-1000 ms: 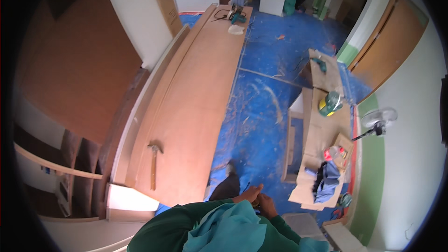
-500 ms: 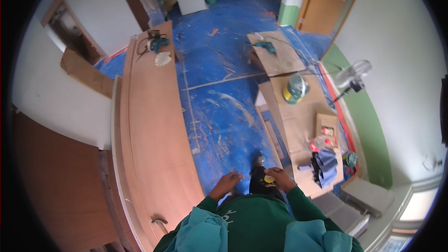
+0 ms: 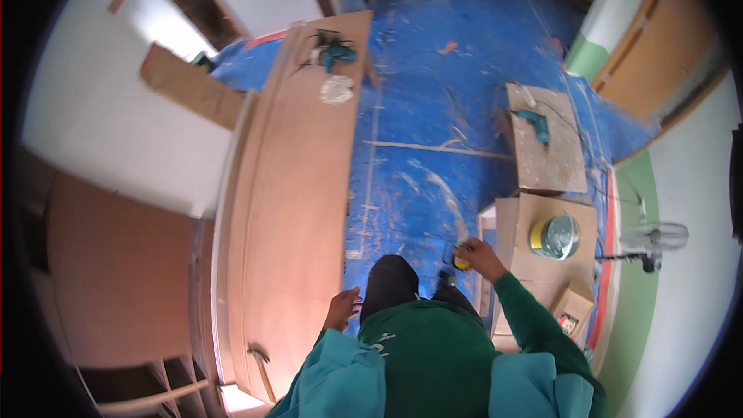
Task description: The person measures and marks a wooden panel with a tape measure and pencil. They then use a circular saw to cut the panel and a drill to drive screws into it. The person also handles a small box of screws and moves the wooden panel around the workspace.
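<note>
Out in front of my body, my right hand point(image 3: 484, 260) is closed around a small yellow tape measure point(image 3: 462, 263), which shows below the fingers. My left hand point(image 3: 341, 310) hangs low beside the long wooden panel point(image 3: 298, 209), its fingers loosely apart and holding nothing. On the panel's near end lies a hammer point(image 3: 261, 371). At the panel's far end are a teal circular saw point(image 3: 334, 54) and a whitish, roundish flat piece point(image 3: 337, 90).
Blue sheeting point(image 3: 418, 186) covers the floor. To the right stand a board with a teal drill point(image 3: 535, 128), a cardboard-topped surface with a bucket point(image 3: 554, 237) and an open box point(image 3: 573, 308), and a fan point(image 3: 652, 244). A brown cabinet point(image 3: 124, 263) is at left.
The view has swung left, so the scene sits farther right. My right hand has moved forward and outward with the tape measure. My left hand has drawn back toward the panel.
</note>
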### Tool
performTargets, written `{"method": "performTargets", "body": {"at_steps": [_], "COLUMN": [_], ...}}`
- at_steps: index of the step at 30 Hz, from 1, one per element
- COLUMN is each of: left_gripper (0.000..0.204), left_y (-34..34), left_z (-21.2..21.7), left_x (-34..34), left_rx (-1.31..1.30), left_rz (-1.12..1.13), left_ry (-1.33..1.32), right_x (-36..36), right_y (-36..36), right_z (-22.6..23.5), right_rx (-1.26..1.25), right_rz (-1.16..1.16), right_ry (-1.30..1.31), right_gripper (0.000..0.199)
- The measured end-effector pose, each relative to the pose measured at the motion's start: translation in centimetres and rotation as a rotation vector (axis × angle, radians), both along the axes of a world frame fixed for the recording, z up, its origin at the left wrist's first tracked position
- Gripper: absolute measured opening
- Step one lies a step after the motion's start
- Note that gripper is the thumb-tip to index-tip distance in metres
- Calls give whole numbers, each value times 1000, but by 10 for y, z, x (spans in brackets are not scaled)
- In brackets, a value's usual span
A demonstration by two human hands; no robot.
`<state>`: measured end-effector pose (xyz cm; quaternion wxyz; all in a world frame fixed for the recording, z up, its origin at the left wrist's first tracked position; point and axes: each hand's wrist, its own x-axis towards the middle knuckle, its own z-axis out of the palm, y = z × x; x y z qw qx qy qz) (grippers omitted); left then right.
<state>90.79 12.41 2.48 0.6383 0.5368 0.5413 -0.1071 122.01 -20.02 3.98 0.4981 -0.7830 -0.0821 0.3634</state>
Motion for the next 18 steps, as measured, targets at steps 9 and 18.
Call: {"method": "performTargets", "body": {"at_steps": [9, 18], "left_gripper": [35, 50], "left_y": [89, 253], "left_z": [-76, -13], "left_x": [103, 351], "left_rx": [215, 102], "left_rz": [-337, -463], "left_ry": [-240, 131], "right_x": [145, 89], "right_y": [85, 36], "right_z": [-93, -126], "right_rx": [-11, -299], "right_rz": [-376, -1088], "right_ry": [22, 145], "right_gripper": [56, 49]}}
